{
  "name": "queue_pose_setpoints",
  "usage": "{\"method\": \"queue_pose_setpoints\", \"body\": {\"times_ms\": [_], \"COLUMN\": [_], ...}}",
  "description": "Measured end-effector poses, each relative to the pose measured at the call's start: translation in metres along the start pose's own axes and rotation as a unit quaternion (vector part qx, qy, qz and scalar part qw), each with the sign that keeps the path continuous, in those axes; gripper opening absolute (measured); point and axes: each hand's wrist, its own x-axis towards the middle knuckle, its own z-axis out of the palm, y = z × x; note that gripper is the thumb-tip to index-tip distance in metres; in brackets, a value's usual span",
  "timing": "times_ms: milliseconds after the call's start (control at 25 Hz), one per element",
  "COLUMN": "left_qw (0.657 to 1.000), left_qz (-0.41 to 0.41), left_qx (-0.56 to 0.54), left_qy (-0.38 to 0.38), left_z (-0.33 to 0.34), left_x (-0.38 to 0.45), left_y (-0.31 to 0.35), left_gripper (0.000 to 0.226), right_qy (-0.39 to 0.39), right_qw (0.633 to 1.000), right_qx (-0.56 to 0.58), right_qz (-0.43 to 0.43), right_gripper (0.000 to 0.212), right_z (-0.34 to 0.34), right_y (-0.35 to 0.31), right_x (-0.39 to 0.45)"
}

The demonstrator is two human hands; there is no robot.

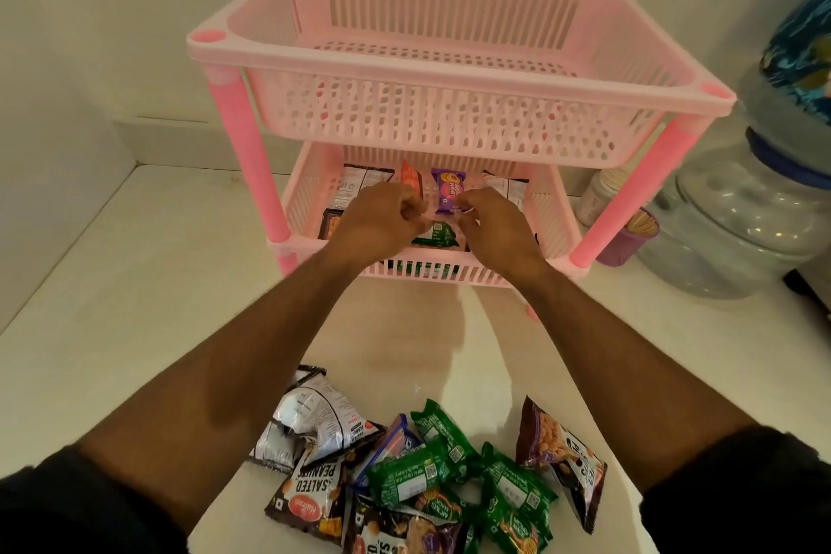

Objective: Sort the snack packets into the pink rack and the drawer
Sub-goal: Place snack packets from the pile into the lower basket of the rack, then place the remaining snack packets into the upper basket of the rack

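The pink rack (449, 58) stands at the back of the white counter, its upper basket empty. Its lower basket (310, 193) holds several packets, among them an orange one (411, 180) and a purple one (447, 189). A green packet (436, 235) stands near the basket's front wall. My left hand (382, 225) has its fingers curled at the packet's left end, and my right hand (499, 229) pinches its right end. A pile of packets (404, 472) lies near me: salted peanuts, several green ones, a purple one. No drawer is in view.
A clear water jar (737, 220) with a blue-patterned cover stands to the right of the rack. In front of it are a purple cup of sticks (629, 238) and a white bottle (598, 198). Walls close off the back and left.
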Motion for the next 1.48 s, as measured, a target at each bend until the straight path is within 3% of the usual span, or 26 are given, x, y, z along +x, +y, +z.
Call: {"method": "queue_pose_setpoints", "body": {"times_ms": [120, 240, 360, 600, 1000, 1200, 1320, 1480], "left_qw": [0.998, 0.996, 0.994, 0.967, 0.919, 0.925, 0.937, 0.968], "left_qz": [0.026, 0.052, 0.073, 0.08, 0.064, 0.05, 0.047, 0.043], "left_qx": [-0.037, -0.049, -0.056, 0.004, 0.092, 0.096, 0.063, 0.002], "left_qy": [0.048, 0.044, -0.058, -0.243, -0.378, -0.364, -0.34, -0.246], "left_z": [0.001, 0.001, 0.001, -0.003, -0.01, -0.008, -0.001, 0.002], "left_x": [-0.038, -0.072, -0.105, -0.16, -0.19, -0.191, -0.192, -0.196], "left_y": [-0.009, -0.019, -0.038, -0.086, -0.104, -0.11, -0.115, -0.113], "left_gripper": [0.019, 0.015, 0.022, 0.051, 0.075, 0.075, 0.062, 0.05], "right_qy": [0.072, 0.08, 0.056, -0.062, -0.146, -0.21, -0.192, -0.162], "right_qw": [0.996, 0.994, 0.995, 0.996, 0.982, 0.972, 0.974, 0.977], "right_qx": [0.045, 0.058, 0.074, 0.061, 0.064, 0.01, 0.007, 0.014], "right_qz": [-0.038, -0.05, -0.021, 0.031, 0.101, 0.108, 0.118, 0.136], "right_gripper": [0.025, 0.026, 0.024, 0.03, 0.058, 0.069, 0.065, 0.061], "right_z": [-0.015, -0.026, -0.029, -0.025, -0.028, -0.021, -0.017, -0.014], "right_y": [0.001, 0.004, 0.01, 0.033, 0.066, 0.073, 0.075, 0.078], "right_x": [-0.041, -0.083, -0.129, -0.216, -0.292, -0.296, -0.294, -0.293]}}
